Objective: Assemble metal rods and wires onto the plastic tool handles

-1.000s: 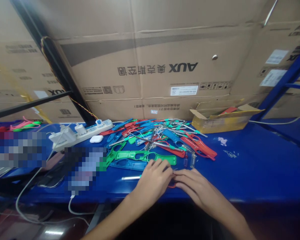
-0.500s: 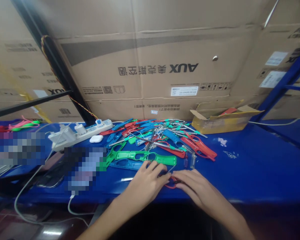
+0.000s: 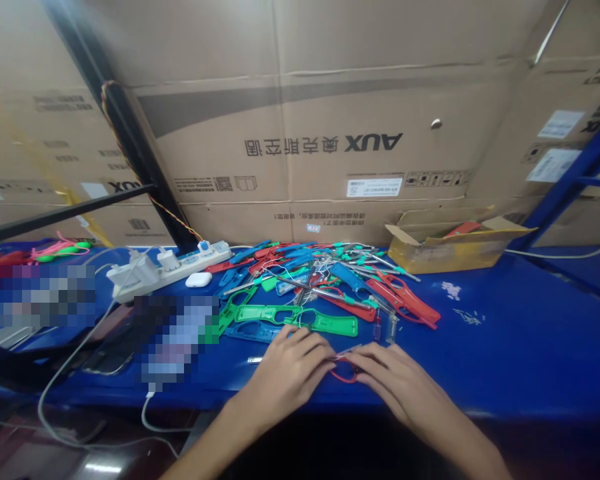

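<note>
At the front edge of the blue table, my left hand (image 3: 297,360) and my right hand (image 3: 387,370) face each other around a red lighter casing (image 3: 344,378). Its looped lower part shows between my fingertips; the rest is covered by my hands. Both hands have closed fingers on it. A thin pale strand shows above the casing between the fingers, too small to make out. Just beyond my left hand lie an opened green lighter casing (image 3: 333,325) and a blue casing half (image 3: 255,331). Small clear fuel tanks (image 3: 391,329) stand past my right hand.
A heap of casings and metal lighter tubes (image 3: 325,293) spreads behind. At the back right sits an open cardboard box (image 3: 445,259). Power strip (image 3: 180,270), white earbud case (image 3: 199,279) and phones occupy the left. Small white pieces (image 3: 450,290) lie right.
My left fingers have shifted slightly on the red casing, and more of its loop now shows. The whole view has moved a little; the heap looks unchanged.
</note>
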A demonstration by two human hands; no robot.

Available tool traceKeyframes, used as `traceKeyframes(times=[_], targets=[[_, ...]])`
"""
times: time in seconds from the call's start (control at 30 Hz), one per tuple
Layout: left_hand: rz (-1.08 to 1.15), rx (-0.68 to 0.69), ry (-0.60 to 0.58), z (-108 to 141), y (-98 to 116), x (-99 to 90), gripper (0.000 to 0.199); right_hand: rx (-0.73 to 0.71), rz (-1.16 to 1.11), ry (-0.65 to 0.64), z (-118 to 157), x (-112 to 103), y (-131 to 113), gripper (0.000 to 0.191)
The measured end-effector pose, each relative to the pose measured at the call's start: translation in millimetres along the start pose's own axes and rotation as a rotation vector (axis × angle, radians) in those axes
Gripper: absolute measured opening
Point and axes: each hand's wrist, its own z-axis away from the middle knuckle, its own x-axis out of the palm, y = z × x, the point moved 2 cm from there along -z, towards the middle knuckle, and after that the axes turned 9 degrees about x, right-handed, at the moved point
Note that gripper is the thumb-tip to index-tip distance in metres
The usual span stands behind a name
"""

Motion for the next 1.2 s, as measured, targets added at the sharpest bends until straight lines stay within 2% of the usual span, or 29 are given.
traceKeyframes(times=[0.1, 0.23, 0.53, 0.83, 1.2], targets=[[-0.093, 0.046, 0.036, -6.0, 2.0, 5.1, 0.020, 0.000, 0.013, -0.009, -0.5, 0.2, 0.3, 0.033], [-0.181, 0.088, 0.011, -9.0, 5.1, 5.5, 0.021, 0.000, 0.025, -0.026, -0.7, 0.5, 0.3, 0.034], [-0.211, 0.009, -0.162, -11.1, 9.5, 2.7, 0.003, -0.005, 0.036, -0.024, -0.4, 1.7, 0.2, 0.036], [-0.208, -0.075, -0.250, -16.5, 13.1, 0.9, 0.004, -0.054, 0.070, 0.017, 0.8, 1.3, 2.2, 0.044], [-0.206, 0.019, -0.195, -15.2, 11.6, 1.4, 0.009, -0.049, 0.063, 0.023, 1.0, 0.4, 2.6, 0.041]])
